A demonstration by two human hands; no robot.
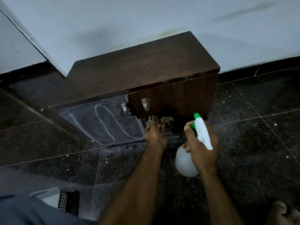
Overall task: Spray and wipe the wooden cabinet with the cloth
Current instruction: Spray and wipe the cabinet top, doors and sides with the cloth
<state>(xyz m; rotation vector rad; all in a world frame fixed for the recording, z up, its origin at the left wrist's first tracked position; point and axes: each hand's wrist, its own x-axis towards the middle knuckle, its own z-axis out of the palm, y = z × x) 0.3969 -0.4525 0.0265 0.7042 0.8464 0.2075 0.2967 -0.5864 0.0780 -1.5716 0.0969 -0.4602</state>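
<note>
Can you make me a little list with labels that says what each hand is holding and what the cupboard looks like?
left hand: presses a cloth low on the cabinet front
right hand: grips a spray bottle, green nozzle towards the cabinet
cabinet: dark wood, against the wall
doors: two, each with a metal handle
left door: streaky wet marks
floor: dark speckled tiles

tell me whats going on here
A person is cleaning a low wooden cabinet. The left hand presses a cloth to the bottom of the right door, while the right hand holds a spray bottle. The left door shows pale smeared streaks.
</note>
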